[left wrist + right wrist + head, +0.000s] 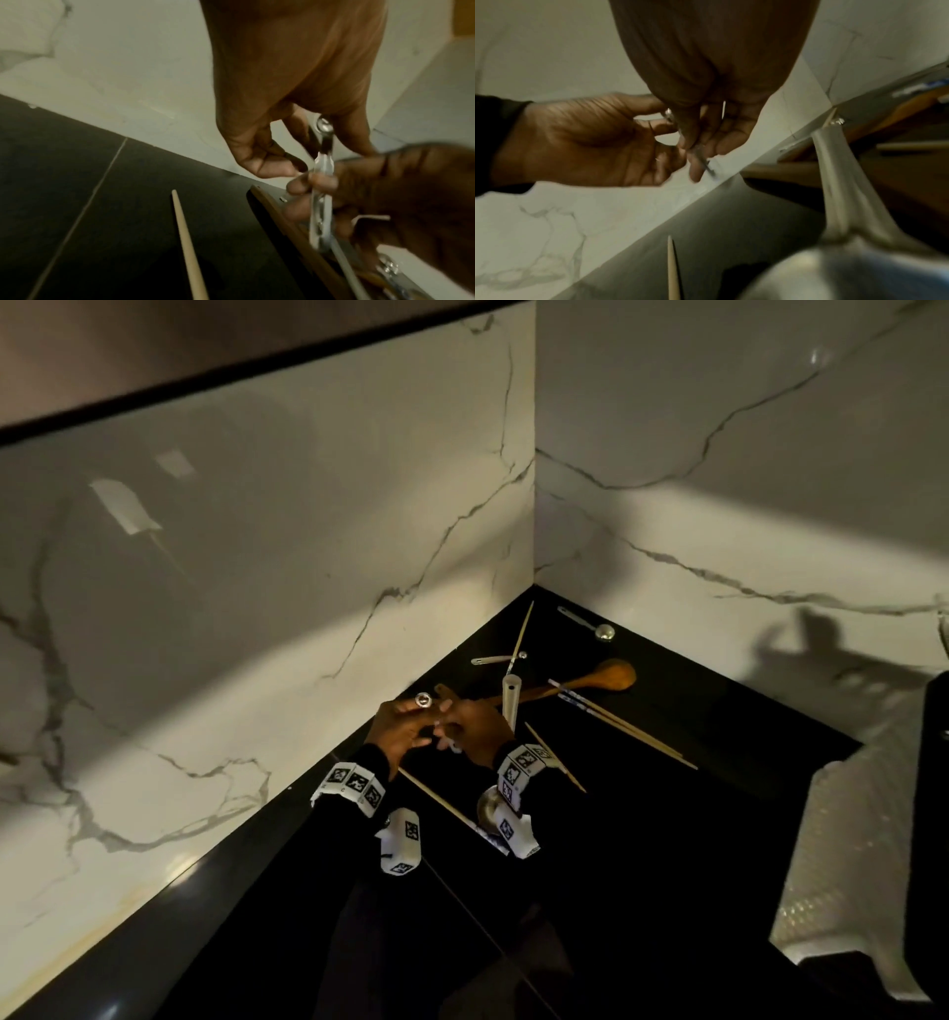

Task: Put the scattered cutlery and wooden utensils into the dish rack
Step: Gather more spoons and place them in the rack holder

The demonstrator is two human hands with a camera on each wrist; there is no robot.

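Between both hands (436, 729) | small measuring spoon (322, 182) | shiny steel, slotted handle

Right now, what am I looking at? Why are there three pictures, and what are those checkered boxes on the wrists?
No machine here, just a person's two hands. The boxes are small cameras strapped to each wrist; a third camera sits on the head. The head picture looks down at a black counter in a marble corner. The other two look along each hand. The left hand and the right hand meet and both hold one small metal measuring spoon. On the counter lie a wooden spoon, chopsticks, a big metal spoon and two more measuring spoons.
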